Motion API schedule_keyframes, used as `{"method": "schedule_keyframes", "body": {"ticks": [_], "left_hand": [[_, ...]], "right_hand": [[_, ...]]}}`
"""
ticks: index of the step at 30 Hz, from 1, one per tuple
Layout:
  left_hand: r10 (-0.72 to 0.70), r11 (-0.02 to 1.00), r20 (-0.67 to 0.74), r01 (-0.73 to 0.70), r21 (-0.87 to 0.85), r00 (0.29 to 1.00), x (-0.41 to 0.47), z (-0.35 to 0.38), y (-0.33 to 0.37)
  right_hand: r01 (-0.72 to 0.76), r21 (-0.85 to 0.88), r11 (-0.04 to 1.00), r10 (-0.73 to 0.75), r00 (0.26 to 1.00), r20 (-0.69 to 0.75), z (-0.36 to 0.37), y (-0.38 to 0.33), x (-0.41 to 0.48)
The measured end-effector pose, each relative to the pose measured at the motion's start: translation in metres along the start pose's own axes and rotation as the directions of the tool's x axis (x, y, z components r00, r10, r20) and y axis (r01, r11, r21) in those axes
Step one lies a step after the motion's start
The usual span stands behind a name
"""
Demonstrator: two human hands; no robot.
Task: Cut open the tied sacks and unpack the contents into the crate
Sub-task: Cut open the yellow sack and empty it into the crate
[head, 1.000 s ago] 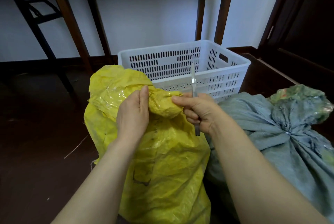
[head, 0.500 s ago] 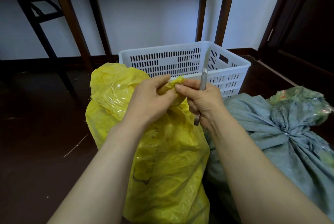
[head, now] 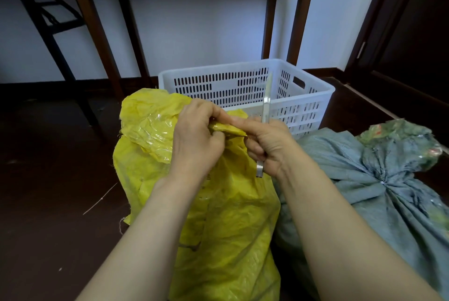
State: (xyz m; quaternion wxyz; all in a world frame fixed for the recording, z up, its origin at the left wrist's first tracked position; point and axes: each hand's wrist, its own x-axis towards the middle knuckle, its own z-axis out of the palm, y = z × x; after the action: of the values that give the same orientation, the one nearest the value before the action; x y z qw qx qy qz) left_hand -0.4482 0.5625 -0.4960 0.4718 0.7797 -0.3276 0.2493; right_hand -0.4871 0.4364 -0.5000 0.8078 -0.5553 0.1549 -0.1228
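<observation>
The yellow sack [head: 218, 215] is standing on the floor [head: 48, 179] just in front of the white crate [head: 313, 93]. The left hand [head: 194, 140] is clenching its fingers round the sack's bunched neck. The right hand [head: 269, 145] is pinching the same fold and is also gripping a knife [head: 266, 99], whose blade is pointing up across the crate's wall. A tied grey sack [head: 364, 179] is lying beside the yellow one, nearer the camera than the crate.

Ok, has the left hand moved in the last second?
Yes. Against the crate, the left hand shifted right and slightly up, meeting the right hand on the yellow sack.
</observation>
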Motion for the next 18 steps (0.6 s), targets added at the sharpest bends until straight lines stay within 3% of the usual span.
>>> {"method": "schedule_keyframes", "body": {"ticks": [8, 14, 18], "left_hand": [[-0.020, 0.986, 0.214, 0.056, -0.160, 0.977, 0.000, -0.003, -0.009], [-0.117, 0.951, 0.120, 0.146, -0.273, 0.986, 0.002, 0.002, -0.015], [-0.186, 0.965, 0.016, 0.186, -0.187, 0.982, 0.002, 0.002, -0.015]], "right_hand": [[0.106, 0.106, 0.989, -0.103, 0.994, -0.032, -0.007, -0.001, 0.005], [0.079, 0.106, 0.991, -0.081, 0.997, 0.015, -0.007, -0.002, 0.002], [0.061, 0.092, 0.994, -0.062, 0.998, 0.010, -0.005, -0.004, 0.003]]}}
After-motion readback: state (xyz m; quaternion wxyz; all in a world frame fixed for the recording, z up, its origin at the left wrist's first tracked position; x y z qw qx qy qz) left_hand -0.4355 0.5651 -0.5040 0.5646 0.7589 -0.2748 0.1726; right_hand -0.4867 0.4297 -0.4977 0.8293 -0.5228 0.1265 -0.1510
